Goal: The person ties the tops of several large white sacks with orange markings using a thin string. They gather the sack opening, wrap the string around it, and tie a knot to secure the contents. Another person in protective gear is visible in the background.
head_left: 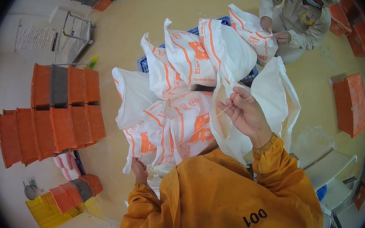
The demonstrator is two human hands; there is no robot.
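Note:
My left hand [139, 170] pinches the edge of a printed white woven sack [148, 143] at the near left of the pile. A thin pale-orange string [221, 113] runs slantwise across the sacks up to my right hand [248, 112], which holds it between thumb and finger, the other fingers spread. Below and beside that hand a white sack [229, 140] gapes at its mouth. To the right stands another sack [268, 92], its mouth partly parted. Several filled sacks with orange print, among them a bulging one [236, 53], lie beyond on a blue plastic pallet [143, 64].
A co-worker [293, 25] at the far right handles the top of another sack [254, 32]. Stacked orange and grey crates [65, 129] stand at the left, near a metal trolley [77, 38]. An orange crate [351, 104] and a pale chair-like object [332, 168] are at the right.

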